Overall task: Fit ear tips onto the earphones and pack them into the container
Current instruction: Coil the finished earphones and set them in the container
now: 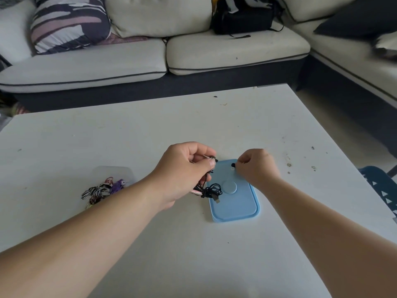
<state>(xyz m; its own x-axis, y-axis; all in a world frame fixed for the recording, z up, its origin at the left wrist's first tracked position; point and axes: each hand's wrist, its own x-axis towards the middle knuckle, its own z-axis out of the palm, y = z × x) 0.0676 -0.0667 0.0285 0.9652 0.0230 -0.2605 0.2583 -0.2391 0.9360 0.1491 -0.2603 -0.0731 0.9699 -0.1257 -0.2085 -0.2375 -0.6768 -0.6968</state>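
Observation:
My left hand (184, 168) pinches a black earphone bud (213, 158) between thumb and fingers, above the table. Its black cable (209, 190) hangs in a bundle onto a light blue container lid (236, 203) lying flat on the white table. My right hand (256, 166) pinches a small black ear tip (233, 164) just above the lid's far edge, a short gap to the right of the bud. A clear container (117, 172) stands to the left, with a tangle of striped and purple earphones (103, 190) in it.
The white table (150, 130) has small specks and stains on its right side. A grey sofa (150, 61) with a patterned cushion and a black bag stands behind it. A blue stool (380, 186) sits off the table's right edge.

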